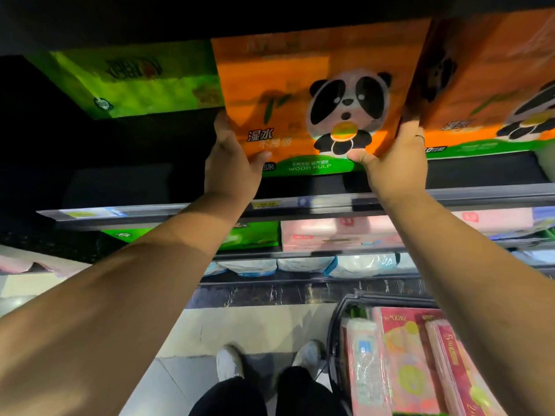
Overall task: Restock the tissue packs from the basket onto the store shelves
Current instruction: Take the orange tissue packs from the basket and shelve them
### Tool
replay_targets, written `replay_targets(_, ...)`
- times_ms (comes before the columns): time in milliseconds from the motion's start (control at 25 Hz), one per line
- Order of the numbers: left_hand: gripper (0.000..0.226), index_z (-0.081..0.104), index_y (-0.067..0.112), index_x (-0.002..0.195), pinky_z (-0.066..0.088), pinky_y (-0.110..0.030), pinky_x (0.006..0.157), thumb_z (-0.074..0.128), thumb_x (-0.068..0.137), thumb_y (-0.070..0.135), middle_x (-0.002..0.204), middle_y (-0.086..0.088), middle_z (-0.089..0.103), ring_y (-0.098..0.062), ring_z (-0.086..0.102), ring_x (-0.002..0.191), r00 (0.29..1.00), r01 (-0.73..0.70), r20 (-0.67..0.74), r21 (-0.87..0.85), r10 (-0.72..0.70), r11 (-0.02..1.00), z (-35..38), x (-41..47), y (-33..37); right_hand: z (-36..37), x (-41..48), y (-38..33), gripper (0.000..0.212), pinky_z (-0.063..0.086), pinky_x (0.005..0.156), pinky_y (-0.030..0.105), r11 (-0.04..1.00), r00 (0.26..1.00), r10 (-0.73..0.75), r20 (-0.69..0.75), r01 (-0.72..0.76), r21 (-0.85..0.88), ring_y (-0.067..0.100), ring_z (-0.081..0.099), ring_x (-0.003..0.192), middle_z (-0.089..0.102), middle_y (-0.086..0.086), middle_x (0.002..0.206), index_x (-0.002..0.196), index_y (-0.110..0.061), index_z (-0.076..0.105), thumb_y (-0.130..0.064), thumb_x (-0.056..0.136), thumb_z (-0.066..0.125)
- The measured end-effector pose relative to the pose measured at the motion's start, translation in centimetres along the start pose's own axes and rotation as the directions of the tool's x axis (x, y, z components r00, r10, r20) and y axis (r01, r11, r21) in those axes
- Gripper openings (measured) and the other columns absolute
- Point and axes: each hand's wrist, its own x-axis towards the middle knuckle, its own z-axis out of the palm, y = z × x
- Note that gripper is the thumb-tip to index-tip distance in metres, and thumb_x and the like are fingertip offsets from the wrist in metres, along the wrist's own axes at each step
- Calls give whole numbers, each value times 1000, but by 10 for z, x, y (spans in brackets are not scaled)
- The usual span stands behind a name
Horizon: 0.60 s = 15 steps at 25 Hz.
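- Overhead, in the head view, an orange panda tissue pack (300, 94) is held up at the top shelf (450, 175), between a green pack (135, 82) and another orange pack (486, 85).
- At its lower left corner the left hand (232, 157) grips it, thumb on the front, fingers hidden behind.
- At the lower right corner the right hand (393, 159) grips it, thumb in front, fingers curled round the edge.
- Below right, the basket (336, 319) holds pink packs (405, 361).

I count per kind: orange panda pack (300, 94), two; green packs (135, 82), at least two; white packs (360, 264), at least three; basket (332, 331), one, containing at least three pink packs (405, 355); my left hand (231, 163) and right hand (396, 166), two; shoes (228, 364), two.
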Motion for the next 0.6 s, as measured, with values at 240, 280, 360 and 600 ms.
replay_targets(240,85,23,14,141,50,-42,90,79,78,25,129,-5,58,-32,59,114,997,-27,-78,-56,23,998,17,12,-14,16,7,2,71,47,93,43,996,997,51,-56,-55,-71,43,56,112,51,17,130,129,-8,39,-35,78,80)
replay_targets(280,86,22,14,141,50,-42,90,79,77,25,130,-6,57,-33,59,113,997,-30,-70,-71,24,997,21,12,-17,20,8,4,71,48,92,44,995,997,54,-62,-59,-82,43,57,111,52,16,129,129,-10,39,-37,77,79)
replay_targets(360,88,20,15,142,51,-45,90,79,77,25,129,-8,57,-35,59,112,997,-31,-76,-79,25,996,25,16,-21,23,9,6,73,49,90,45,992,995,50,-89,-59,-108,44,58,110,54,16,128,129,-11,38,-40,77,79)
replay_targets(600,93,19,23,144,50,-42,87,80,75,29,121,-10,62,-38,59,110,995,18,-100,-79,-25,997,27,20,-20,21,-1,7,80,50,85,42,999,969,-6,-245,-6,-48,39,53,108,42,16,128,123,-4,37,-39,69,85)
